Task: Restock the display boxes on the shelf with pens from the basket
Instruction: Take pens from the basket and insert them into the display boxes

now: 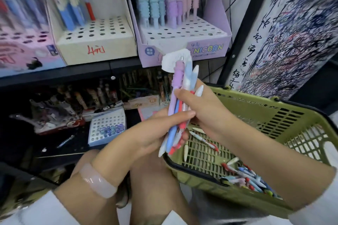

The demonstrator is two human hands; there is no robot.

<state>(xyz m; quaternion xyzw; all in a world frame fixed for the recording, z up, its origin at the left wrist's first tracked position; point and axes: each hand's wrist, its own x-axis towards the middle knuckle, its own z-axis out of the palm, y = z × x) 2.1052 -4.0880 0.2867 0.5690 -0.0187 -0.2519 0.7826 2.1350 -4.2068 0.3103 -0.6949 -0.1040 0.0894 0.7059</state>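
My left hand (146,133) grips a bundle of pens (180,100) near their lower ends; the bundle is purple, blue, red and white and points up toward the shelf. My right hand (203,109) holds the same bundle from the right, fingers curled round the shafts. Below them a green basket (274,113) holds several loose pens (250,179) in its near corner. On the shelf stand a lilac "UNICORN" display box (182,51) with pastel pens (164,3) in its back rows and a cream box (95,42) with a few blue and red pens.
A pink display box (23,55) stands at the far left of the shelf. On the lower shelf lie a small blue-white holed box (107,128), packets and a loose pen (65,140). A scribbled test board (292,33) stands to the right. My knees are below the hands.
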